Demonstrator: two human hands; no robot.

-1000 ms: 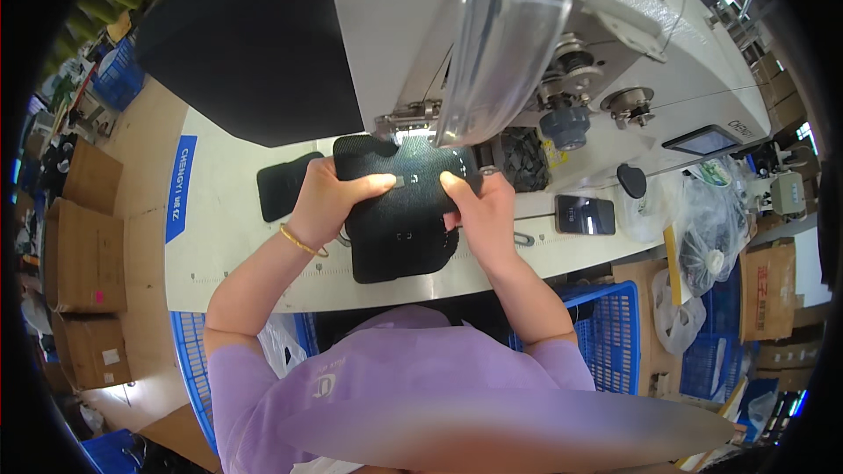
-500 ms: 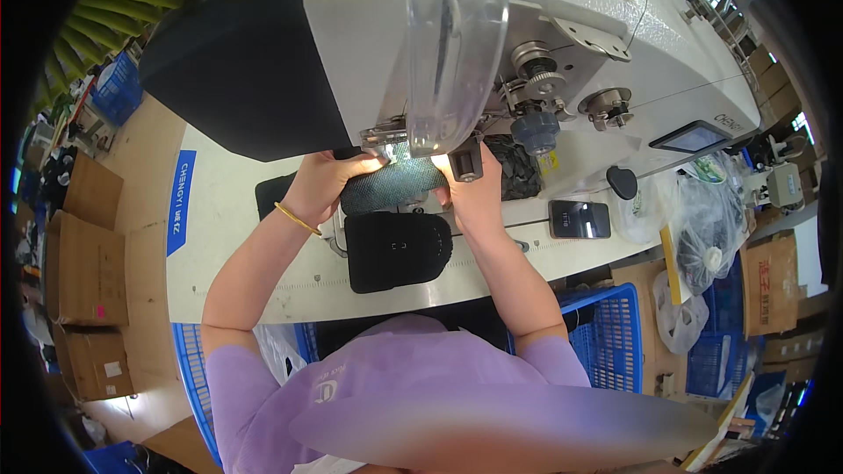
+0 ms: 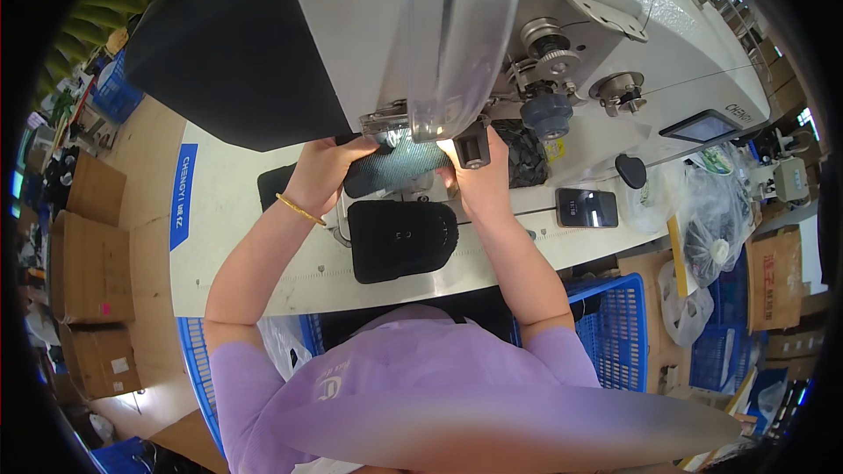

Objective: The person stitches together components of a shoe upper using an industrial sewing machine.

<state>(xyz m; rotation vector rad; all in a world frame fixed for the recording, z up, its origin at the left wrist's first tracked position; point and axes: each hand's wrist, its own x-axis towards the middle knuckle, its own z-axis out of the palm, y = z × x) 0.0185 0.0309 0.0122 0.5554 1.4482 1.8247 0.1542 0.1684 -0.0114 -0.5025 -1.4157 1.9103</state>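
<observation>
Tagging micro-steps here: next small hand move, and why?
Probably a slight aligning nudge of the dark fabric piece, both hands together: the left hand and right hand hold it at opposite sides, and its far part sits at the lit spot below the sewing machine head.

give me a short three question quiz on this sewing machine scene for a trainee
1. True or false: the black rectangular phone with a glassy screen lies to the right of the bare right hand.
2. Fill in the colour: a thin ____ bangle circles the wrist of the bare left hand.
3. What do both hands hold at the white sewing machine?

Key: 1 true; 2 gold; 3 a dark greenish-grey textured fabric piece.
</observation>
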